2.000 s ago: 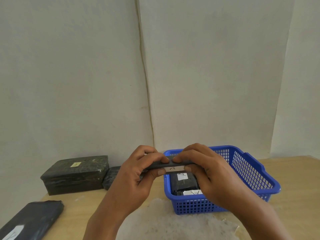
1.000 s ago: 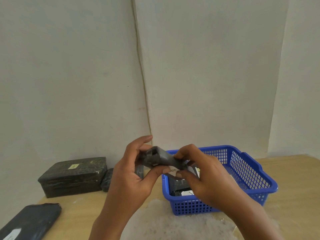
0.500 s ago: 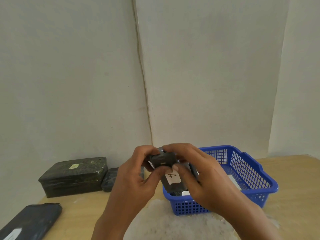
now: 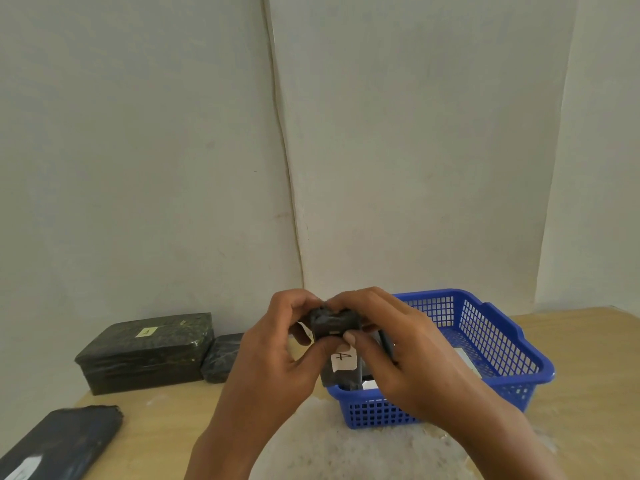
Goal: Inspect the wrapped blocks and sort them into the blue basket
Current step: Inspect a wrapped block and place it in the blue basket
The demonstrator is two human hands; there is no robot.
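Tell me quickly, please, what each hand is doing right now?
Left hand: grips the small black plastic-wrapped block with a white label.
Right hand: grips the same block.

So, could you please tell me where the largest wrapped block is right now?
In the head view, the largest wrapped block sits on the table at the left, against the wall, with a smaller wrapped block touching its right end.

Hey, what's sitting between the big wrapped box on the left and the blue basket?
In the head view, a small dark wrapped block sits beside the big wrapped box; nearer the blue basket, the left hand covers the table.
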